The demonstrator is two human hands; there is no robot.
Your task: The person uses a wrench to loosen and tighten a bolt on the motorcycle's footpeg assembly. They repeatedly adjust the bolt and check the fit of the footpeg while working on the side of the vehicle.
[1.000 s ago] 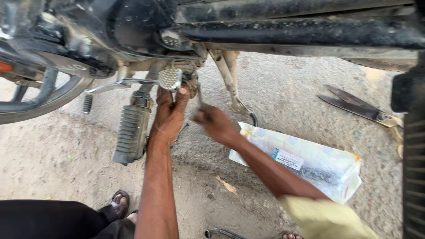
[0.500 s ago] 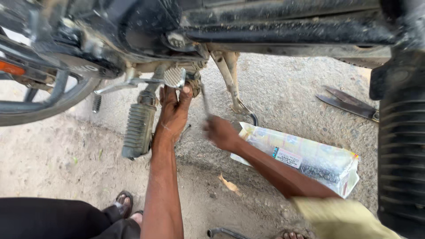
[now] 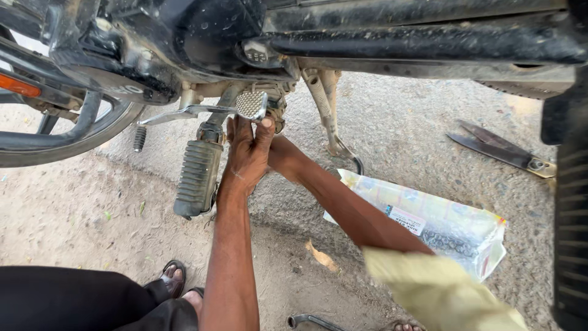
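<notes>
Left hand (image 3: 248,156) reaches up under the motorcycle (image 3: 257,37), fingers (image 3: 264,130) curled against the brake pedal (image 3: 252,105) – a small knurled steel pad on a lever, stiff and likely greasy; best gripped at the pad's edges. Right hand (image 3: 283,154) sits behind it, fingers hidden – cannot tell. A ribbed rubber footpeg (image 3: 196,178) hangs beside; a plastic packet (image 3: 441,224) lies on gritty ground.
</notes>
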